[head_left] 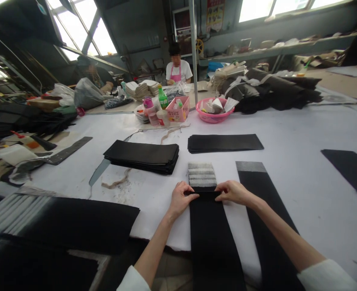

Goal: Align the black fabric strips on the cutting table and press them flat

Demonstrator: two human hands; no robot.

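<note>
Between my two hands lies a long black strip of sheet material (211, 238), running from the table down over its front edge. My left hand (181, 199) pinches the strip's left edge, thumb and fingers closed on it. On the right edge, my right hand (231, 192) pinches it the same way. A narrow raised fold crosses the strip between my fingertips. Just beyond it, several pale grey bands (202, 174) lie in rows at the far end. To the right rests another black strip (266, 210) with a grey end, partly hidden under my right forearm.
Two stacks of black pieces, a left stack (142, 155) and a right stack (225, 142), lie ahead. Black sheets with pale stripes (60, 218) overhang the table's left front. Farther back are a pink basin (216, 117), a pink box (178, 109) and a seated person (178, 70).
</note>
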